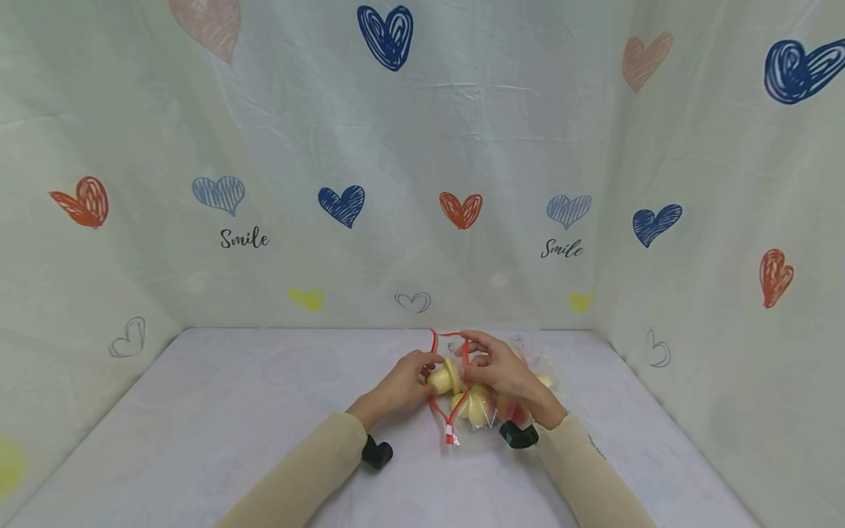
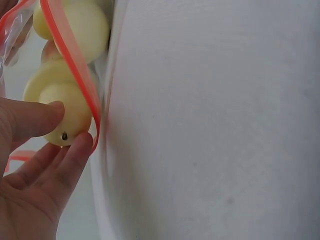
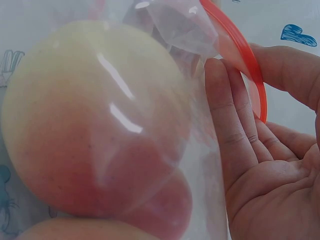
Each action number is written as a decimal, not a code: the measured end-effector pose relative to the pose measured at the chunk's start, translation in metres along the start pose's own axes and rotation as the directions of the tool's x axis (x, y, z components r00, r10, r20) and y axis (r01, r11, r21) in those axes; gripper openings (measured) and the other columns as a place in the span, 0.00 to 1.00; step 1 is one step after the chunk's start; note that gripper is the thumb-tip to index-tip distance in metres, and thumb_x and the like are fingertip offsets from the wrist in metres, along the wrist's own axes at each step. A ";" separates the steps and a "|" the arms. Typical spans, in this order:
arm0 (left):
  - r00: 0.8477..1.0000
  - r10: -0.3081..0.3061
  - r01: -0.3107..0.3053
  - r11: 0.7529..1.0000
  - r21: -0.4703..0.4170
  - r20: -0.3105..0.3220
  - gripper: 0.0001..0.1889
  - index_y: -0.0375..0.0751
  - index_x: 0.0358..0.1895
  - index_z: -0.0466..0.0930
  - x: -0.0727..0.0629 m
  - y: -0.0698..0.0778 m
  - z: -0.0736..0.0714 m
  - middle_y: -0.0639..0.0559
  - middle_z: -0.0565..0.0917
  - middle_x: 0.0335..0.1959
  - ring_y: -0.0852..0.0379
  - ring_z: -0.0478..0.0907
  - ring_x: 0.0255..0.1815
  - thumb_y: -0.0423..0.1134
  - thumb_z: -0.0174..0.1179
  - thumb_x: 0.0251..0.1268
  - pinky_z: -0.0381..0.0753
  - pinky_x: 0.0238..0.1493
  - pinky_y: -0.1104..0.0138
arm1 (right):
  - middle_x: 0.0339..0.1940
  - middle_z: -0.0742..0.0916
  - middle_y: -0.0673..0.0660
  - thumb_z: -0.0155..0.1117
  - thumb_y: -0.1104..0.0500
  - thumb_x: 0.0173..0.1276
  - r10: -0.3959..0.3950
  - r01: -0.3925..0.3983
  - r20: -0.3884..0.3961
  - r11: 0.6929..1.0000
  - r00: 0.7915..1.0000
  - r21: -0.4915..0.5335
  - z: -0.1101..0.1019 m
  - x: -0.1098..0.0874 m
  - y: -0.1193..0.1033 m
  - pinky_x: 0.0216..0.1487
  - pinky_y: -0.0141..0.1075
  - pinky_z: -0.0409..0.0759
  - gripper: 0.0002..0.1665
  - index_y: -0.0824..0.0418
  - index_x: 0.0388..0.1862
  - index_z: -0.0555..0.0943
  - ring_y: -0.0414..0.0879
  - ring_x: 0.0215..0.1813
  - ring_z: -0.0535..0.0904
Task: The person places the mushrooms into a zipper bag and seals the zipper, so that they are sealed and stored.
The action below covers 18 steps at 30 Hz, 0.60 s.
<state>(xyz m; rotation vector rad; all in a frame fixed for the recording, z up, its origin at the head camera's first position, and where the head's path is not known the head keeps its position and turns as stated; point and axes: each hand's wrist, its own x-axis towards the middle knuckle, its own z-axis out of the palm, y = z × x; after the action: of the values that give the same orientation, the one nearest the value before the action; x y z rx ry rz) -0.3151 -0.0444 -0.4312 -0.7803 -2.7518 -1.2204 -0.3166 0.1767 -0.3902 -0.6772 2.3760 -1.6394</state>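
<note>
A clear zip bag (image 1: 491, 415) with a red zip edge (image 2: 70, 40) lies on the table, its mouth spread open toward the left. Inside are several pale yellow and pink-blushed peach-like fruits (image 3: 95, 115). My left hand (image 1: 404, 381) grips a smooth, pale yellow fruit-like piece (image 2: 70, 117) between thumb and fingers, within the bag's mouth. That piece has a wide round part, a narrower knob and a small dark spot at its end. With thumb and fingers, my right hand (image 3: 270, 145) pinches the red edge on the bag's far side.
The bag and both hands are near the back edge of a white-covered table (image 1: 231, 411). Behind and at the sides hangs a white curtain (image 1: 488, 132) printed with hearts. Black wrist devices (image 1: 518, 435) sit under both sleeves.
</note>
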 end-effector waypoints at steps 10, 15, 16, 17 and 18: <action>0.999 -0.036 0.036 0.999 0.012 0.002 0.24 0.43 0.58 0.76 0.002 -0.001 0.002 0.54 0.75 0.42 0.56 0.74 0.43 0.31 0.66 0.56 0.78 0.46 0.65 | 0.55 0.76 0.63 0.65 0.65 0.61 -0.014 0.014 0.016 1.000 1.000 0.021 -0.001 0.000 0.000 0.24 0.29 0.72 0.41 0.58 0.72 0.61 0.44 0.31 0.79; 0.999 -0.038 0.038 0.999 0.019 0.012 0.24 0.43 0.59 0.76 0.003 0.000 0.002 0.54 0.76 0.42 0.56 0.74 0.43 0.31 0.66 0.57 0.78 0.45 0.66 | 0.55 0.76 0.62 0.66 0.65 0.61 0.011 -0.011 0.014 1.000 1.000 0.015 0.000 0.000 -0.001 0.28 0.31 0.76 0.42 0.59 0.72 0.61 0.46 0.31 0.79; 0.999 -0.034 0.034 0.999 0.021 0.015 0.24 0.43 0.58 0.76 0.003 0.000 0.002 0.53 0.76 0.42 0.56 0.74 0.42 0.31 0.66 0.57 0.77 0.45 0.66 | 0.55 0.76 0.61 0.67 0.65 0.61 0.017 -0.017 0.011 1.000 1.000 0.015 0.000 0.000 -0.001 0.28 0.31 0.77 0.42 0.59 0.72 0.61 0.46 0.31 0.79; 0.999 -0.033 0.033 0.999 0.025 0.020 0.23 0.43 0.58 0.76 0.003 0.000 0.002 0.54 0.76 0.41 0.56 0.73 0.42 0.31 0.66 0.57 0.77 0.44 0.66 | 0.55 0.76 0.61 0.66 0.65 0.61 0.023 -0.023 0.009 1.000 1.000 0.013 0.000 0.000 -0.002 0.29 0.31 0.78 0.42 0.59 0.73 0.60 0.47 0.31 0.79; 0.999 -0.034 0.033 0.999 0.031 0.025 0.23 0.43 0.58 0.76 0.004 0.001 0.001 0.54 0.76 0.41 0.57 0.73 0.41 0.31 0.66 0.57 0.77 0.43 0.67 | 0.55 0.76 0.60 0.66 0.65 0.61 0.028 -0.028 0.006 1.000 1.000 0.011 0.000 -0.001 -0.002 0.30 0.32 0.78 0.42 0.58 0.73 0.61 0.47 0.32 0.79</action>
<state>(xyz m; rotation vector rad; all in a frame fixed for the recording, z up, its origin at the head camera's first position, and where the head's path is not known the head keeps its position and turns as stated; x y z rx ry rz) -0.3179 -0.0416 -0.4307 -0.7553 -2.8075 -1.1796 -0.3155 0.1764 -0.3885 -0.6426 2.3591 -1.6357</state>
